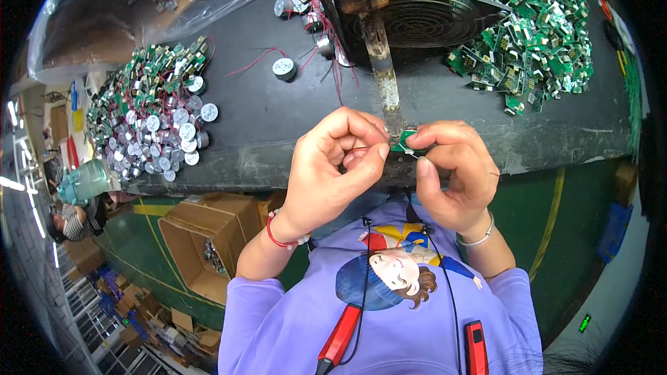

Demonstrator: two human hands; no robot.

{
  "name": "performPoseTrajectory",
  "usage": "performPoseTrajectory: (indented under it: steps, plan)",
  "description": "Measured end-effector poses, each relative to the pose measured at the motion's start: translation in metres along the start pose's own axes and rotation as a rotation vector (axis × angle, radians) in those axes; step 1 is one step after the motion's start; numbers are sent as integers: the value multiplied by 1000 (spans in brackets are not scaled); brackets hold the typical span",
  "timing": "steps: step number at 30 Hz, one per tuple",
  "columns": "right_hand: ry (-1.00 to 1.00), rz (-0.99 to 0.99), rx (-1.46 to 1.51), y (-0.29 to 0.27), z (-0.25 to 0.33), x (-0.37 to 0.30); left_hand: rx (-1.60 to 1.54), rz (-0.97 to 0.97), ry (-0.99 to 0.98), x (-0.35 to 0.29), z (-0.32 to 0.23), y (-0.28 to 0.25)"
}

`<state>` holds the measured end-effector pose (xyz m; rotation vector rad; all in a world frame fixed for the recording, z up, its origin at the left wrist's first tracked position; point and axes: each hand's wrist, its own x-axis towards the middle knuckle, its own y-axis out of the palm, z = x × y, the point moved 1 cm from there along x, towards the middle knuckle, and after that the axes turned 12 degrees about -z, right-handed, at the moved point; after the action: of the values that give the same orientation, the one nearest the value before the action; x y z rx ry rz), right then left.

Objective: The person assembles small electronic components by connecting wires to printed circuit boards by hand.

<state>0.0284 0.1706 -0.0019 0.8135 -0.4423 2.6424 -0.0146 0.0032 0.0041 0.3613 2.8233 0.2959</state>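
While the left grip [326, 170] pinches wire [359, 148], a green board [401, 142] touches the right grip [462, 187], its hold unclear.

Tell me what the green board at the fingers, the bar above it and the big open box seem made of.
The green board: probably rigid laminate, coated, from its flat green face. The bar: metal, perhaps steel, worn, with rusty brown patches. The box: likely cardboard, matt, from its tan, thin sides.
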Motion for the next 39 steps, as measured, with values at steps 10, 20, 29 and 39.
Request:
performPoseTrajectory:
  steps: [10,20,29,39]
  plan:
    - [-27,-55,-29,5,7,4,-3,-35,50,-5,-7,5]
    - [113,26,11,-1,7,-6,-19,-83,11,-12,6,4]
    - [73,-43,86,-7,-4,-16,150,-90,84,-13,-5,-10]
    - [109,-160,-28,-46,-8,-70,1037,-630,845,18,-78,-90]
